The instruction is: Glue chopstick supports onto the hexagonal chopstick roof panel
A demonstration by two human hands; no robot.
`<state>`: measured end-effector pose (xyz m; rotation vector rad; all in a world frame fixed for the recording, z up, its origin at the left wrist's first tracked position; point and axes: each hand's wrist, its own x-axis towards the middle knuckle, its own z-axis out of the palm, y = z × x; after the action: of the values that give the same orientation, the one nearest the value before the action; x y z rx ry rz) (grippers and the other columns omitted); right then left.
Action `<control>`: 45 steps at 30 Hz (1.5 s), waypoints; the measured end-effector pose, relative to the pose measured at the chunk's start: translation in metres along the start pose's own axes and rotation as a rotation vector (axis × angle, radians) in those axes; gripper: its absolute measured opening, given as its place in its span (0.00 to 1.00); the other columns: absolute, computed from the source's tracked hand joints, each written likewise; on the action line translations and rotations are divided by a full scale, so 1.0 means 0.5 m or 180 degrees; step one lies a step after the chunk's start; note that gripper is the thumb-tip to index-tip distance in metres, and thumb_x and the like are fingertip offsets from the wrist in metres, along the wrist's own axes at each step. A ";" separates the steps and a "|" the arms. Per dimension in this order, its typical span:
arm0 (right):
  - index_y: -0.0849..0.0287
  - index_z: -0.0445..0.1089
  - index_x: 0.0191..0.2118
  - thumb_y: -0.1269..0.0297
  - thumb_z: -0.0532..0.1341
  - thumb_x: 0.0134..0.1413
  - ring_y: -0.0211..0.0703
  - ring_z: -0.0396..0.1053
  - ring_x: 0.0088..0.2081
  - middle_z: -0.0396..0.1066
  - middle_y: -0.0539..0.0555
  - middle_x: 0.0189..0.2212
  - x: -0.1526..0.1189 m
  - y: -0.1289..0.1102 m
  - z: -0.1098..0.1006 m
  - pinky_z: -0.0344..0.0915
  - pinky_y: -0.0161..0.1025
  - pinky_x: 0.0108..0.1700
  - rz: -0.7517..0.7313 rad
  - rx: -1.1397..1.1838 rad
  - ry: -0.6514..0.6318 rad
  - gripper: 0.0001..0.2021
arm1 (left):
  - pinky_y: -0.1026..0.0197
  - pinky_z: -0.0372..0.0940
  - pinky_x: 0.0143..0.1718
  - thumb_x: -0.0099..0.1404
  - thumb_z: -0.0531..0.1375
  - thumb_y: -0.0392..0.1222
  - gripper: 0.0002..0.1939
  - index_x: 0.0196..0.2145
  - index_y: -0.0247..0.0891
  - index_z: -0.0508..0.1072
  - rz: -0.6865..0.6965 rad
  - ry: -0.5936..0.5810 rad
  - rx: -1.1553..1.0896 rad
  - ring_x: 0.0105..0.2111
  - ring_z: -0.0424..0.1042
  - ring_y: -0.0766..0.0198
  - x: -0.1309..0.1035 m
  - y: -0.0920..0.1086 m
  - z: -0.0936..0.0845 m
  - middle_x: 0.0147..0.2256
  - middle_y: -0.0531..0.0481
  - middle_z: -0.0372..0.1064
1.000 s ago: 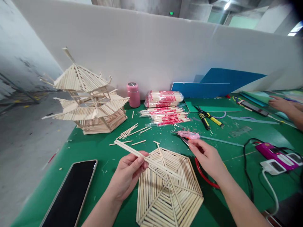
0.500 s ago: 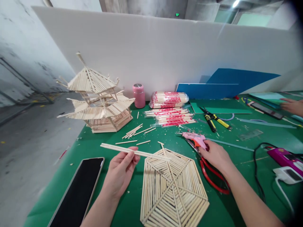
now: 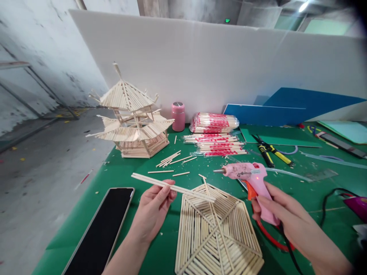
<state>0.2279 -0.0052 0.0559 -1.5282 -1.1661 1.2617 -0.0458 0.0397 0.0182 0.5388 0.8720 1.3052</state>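
Observation:
Two pale wooden sticks (image 3: 177, 188), side by side, are pinched between the thumb and fingers of my left hand (image 3: 156, 206). Their right ends reach over the upper part of an octagon-like panel of sticks (image 3: 197, 233) lying on the table. My right hand (image 3: 286, 210) wraps round the handle of a pink glue gun (image 3: 248, 172) with an orange trigger. The gun's metal nozzle points left, above the panel's upper right side. Red-handled pliers (image 3: 269, 236) lie partly hidden beneath the gun and my right hand.
On the green table (image 3: 155, 252) are a phone (image 3: 100, 229), a stick pagoda (image 3: 132, 130), cut sticks (image 3: 168, 158), a pink bottle (image 3: 178, 116), wrapped chopsticks (image 3: 213, 123) and yellow-black pliers (image 3: 266, 151). Blue boards (image 3: 298, 107) lean behind; a purple device (image 3: 357, 206) sits right.
My right hand has lifted the glue gun off the table and brought it nearer. My left hand still holds the sticks. The view has shifted left, and the other person's hand has left the picture.

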 end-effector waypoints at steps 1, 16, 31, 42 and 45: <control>0.58 0.65 0.38 0.55 0.56 0.49 0.39 0.65 0.25 0.68 0.53 0.26 -0.008 0.002 0.004 0.65 0.36 0.27 -0.0039 0.0075 -0.0078 0.13 | 0.71 0.63 0.27 0.48 0.65 0.37 0.09 0.30 0.32 0.75 0.0018 0.0007 -0.0001 0.24 0.65 0.71 0.000 0.000 0.000 0.20 0.51 0.66; 0.56 0.65 0.46 0.60 0.58 0.47 0.53 0.69 0.40 0.71 0.59 0.41 -0.077 0.094 0.051 0.69 0.43 0.38 -0.1216 -0.2189 0.0185 0.19 | 0.68 0.62 0.31 0.50 0.64 0.36 0.07 0.30 0.32 0.75 0.0318 0.0014 0.0147 0.25 0.65 0.69 -0.008 0.002 0.002 0.20 0.51 0.67; 0.57 0.61 0.51 0.61 0.53 0.52 0.50 0.63 0.49 0.67 0.58 0.47 -0.083 0.058 0.076 0.64 0.40 0.47 -0.1401 -0.2436 -0.0061 0.19 | 0.68 0.62 0.33 0.49 0.64 0.36 0.04 0.26 0.34 0.76 0.0428 -0.0031 0.0269 0.26 0.66 0.70 -0.010 -0.007 0.007 0.26 0.50 0.70; 0.60 0.62 0.50 0.59 0.52 0.53 0.49 0.64 0.48 0.65 0.60 0.48 -0.087 0.057 0.081 0.65 0.38 0.46 -0.1385 -0.2621 0.0064 0.20 | 0.71 0.62 0.32 0.49 0.65 0.36 0.05 0.27 0.33 0.76 0.0382 -0.0158 0.0197 0.25 0.67 0.71 -0.014 -0.010 0.007 0.25 0.50 0.71; 0.61 0.62 0.50 0.59 0.52 0.53 0.50 0.64 0.49 0.66 0.60 0.48 -0.090 0.053 0.078 0.64 0.40 0.47 -0.1430 -0.2708 0.0035 0.19 | 0.71 0.62 0.32 0.50 0.64 0.36 0.05 0.27 0.33 0.76 0.0396 -0.0190 0.0188 0.25 0.67 0.72 -0.011 -0.012 0.007 0.26 0.50 0.71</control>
<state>0.1903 -0.0538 0.0342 -1.6760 -2.0528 0.4496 -0.0395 0.0337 0.0168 0.6843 0.8404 1.3723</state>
